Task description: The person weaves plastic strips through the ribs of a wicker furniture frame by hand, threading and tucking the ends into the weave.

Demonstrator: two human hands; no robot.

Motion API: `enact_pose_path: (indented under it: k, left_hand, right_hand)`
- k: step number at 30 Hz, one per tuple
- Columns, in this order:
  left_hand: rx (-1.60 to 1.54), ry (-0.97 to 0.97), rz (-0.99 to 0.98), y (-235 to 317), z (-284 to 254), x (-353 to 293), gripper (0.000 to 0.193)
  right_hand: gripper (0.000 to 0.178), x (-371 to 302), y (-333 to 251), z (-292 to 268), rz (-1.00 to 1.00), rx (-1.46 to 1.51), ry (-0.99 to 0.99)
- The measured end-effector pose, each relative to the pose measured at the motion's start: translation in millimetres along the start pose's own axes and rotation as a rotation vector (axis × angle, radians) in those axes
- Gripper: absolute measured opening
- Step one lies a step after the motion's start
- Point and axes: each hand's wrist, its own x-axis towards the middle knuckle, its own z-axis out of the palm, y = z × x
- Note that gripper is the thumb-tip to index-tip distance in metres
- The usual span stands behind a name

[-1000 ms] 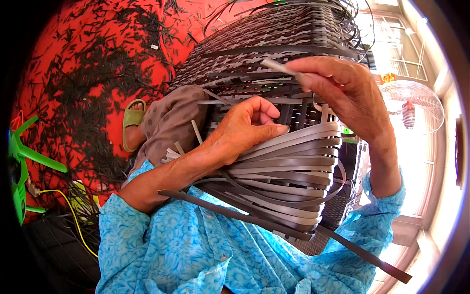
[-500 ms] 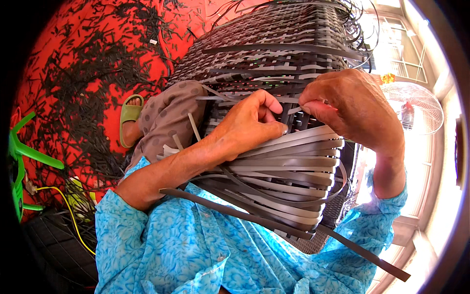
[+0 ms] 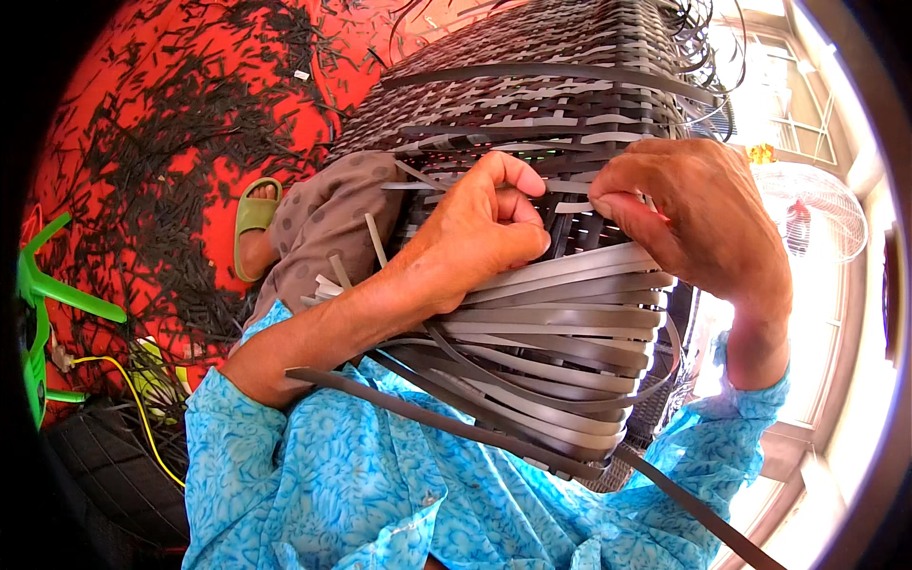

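Note:
My right hand (image 3: 701, 209) pinches a light grey flat strip (image 3: 573, 207) at the open part of the weave, with its short pale end pointing toward my left fingers. My left hand (image 3: 475, 223) hovers just left of that end, fingers bent and thumb apart from the forefinger, nothing visible between them. Beneath both hands lies a large woven piece (image 3: 532, 106) of black and grey flat strips. A fan of loose grey strips (image 3: 560, 332) spreads below my left wrist, across the near end of the piece.
Long dark strips (image 3: 418, 408) stick out over my lap. Black strip offcuts (image 3: 171, 161) litter the red floor covering (image 3: 356, 38). At left are a green plastic frame (image 3: 66, 296) and a yellow cable (image 3: 138, 404). A fan (image 3: 807, 214) stands at right, and curled strip ends hang at the far corner.
My right hand has shifted slightly right with the grey strip, and more of its pale end shows. My left thumb and fingers have drawn back a little from the weave.

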Motion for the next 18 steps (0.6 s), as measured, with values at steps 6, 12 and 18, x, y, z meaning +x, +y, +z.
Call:
enact_pose_path:
  k: [6,12,18]
  left_hand:
    - [0.246,0.031,0.1,-1.3,1.4,-0.2,0.038]
    - [0.242,0.03,0.099,-2.7,1.2,-0.7,0.037]
    - [0.004,0.044,0.01,-7.2,-3.8,0.9,0.03]
  right_hand:
    - [0.007,-3.1,-0.9,0.5,0.022,0.065,0.05]
    - [0.008,-1.4,-3.2,9.7,0.052,0.068,0.055]
    - [0.007,-1.9,-0.3,25.4,-0.068,-0.007,0.147]
